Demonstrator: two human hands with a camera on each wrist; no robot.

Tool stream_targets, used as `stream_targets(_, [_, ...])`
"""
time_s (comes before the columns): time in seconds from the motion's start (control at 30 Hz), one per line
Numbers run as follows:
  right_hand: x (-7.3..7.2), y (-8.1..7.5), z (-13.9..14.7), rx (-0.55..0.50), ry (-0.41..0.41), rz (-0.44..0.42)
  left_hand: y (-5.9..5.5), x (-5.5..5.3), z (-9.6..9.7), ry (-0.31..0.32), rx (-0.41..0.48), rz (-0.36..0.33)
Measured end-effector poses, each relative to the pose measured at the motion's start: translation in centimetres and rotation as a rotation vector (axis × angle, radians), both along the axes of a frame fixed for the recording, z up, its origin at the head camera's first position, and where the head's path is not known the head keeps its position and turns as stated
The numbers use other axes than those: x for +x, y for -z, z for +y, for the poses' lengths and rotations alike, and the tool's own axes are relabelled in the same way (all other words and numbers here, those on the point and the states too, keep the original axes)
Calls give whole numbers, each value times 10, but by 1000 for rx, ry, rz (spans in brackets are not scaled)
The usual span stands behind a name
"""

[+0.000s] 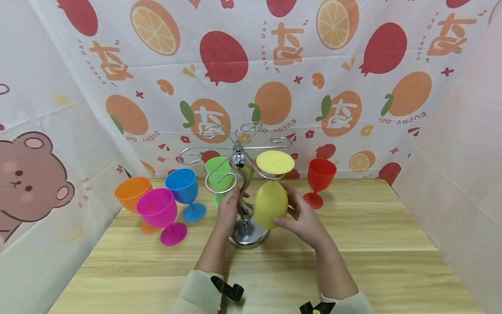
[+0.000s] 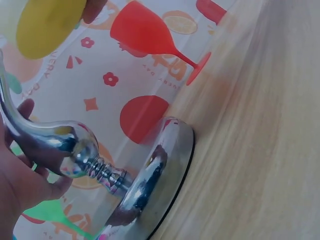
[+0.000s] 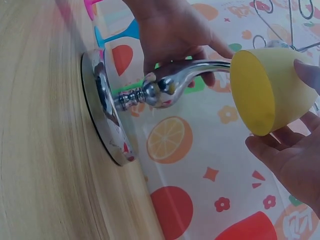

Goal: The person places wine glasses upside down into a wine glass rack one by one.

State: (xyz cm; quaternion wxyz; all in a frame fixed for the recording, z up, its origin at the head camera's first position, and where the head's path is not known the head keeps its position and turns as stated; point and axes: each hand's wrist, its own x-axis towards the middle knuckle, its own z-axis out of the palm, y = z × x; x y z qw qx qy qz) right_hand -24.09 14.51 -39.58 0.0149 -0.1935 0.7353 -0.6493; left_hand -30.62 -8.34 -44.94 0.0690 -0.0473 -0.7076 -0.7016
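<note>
A silver metal cup rack with curled wire arms stands upright on its round base on the table. My left hand grips its curved stem; the left wrist view shows fingers and thumb around the shiny stem. In my right hand is a yellow goblet, held upside down by its bowl, thumb on the near side and fingers on the far side. The goblet's foot sits above a wire curl at the rack's right. Its open mouth faces down, clear of the base.
Orange, pink and blue goblets stand upright on the left. Behind the rack is a green goblet, partly hidden by the wire arms and left hand. A red goblet stands at the back right, near the fruit-print cloth.
</note>
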Motion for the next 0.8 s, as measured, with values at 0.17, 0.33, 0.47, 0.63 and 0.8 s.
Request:
stream_targets(0.17, [0,0,1,-3,2,0,2,-2,0,48,82,8])
stream_targets(0.33, [0,-1,2,1,8,-7,1,-2,0,77,100,27])
stream_targets(0.47, [-2,0,3,11,30,-1,1,0,3,64,108,9])
stream_targets(0.63, [-4,2,4,25,70,10,-2,5,10,33,117,-26])
stream_targets(0.8, [-5,2,6,41,138,-1,-4,8,17,12,120,-67])
